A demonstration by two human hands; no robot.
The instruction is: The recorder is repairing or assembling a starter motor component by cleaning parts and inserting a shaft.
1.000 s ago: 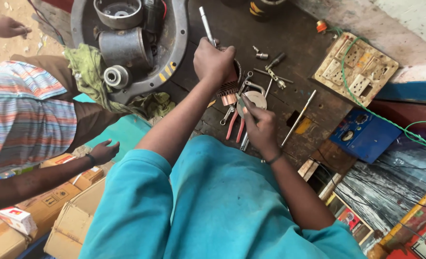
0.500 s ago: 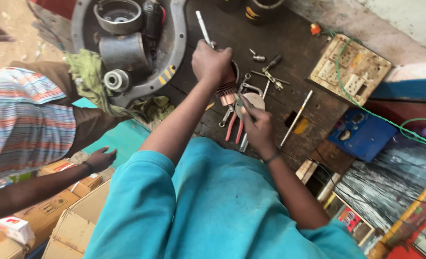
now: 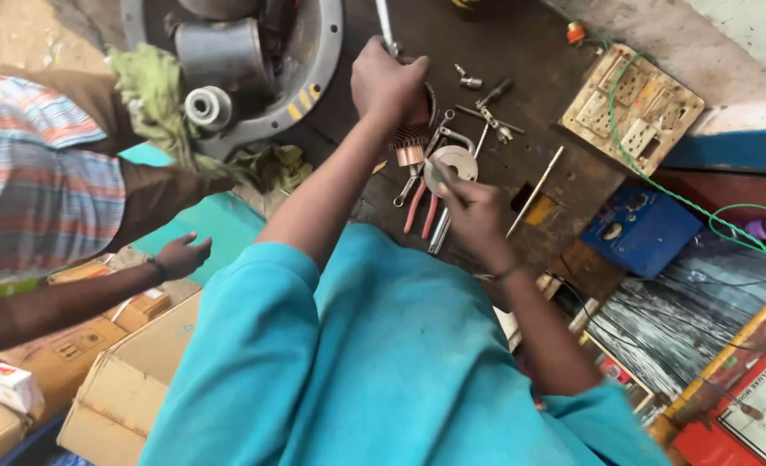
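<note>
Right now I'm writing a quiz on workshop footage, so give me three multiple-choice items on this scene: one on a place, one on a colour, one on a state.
1. Where does the blue box lie relative to the right hand?
A. To its right
B. To its left
C. Under it

2. What colour are the handles of the pliers?
A. Green
B. Yellow
C. Red

3. How is the left hand set?
A. Open flat on the bench
B. Closed around a part with copper windings
C. Resting on a cardboard box

Answers:
1 A: in the head view the box sits right of that hand, past the thin metal rod.
2 C: red handles show just below the round metal disc.
3 B: the fingers wrap around the part, and its copper end shows beneath the fist.
</note>
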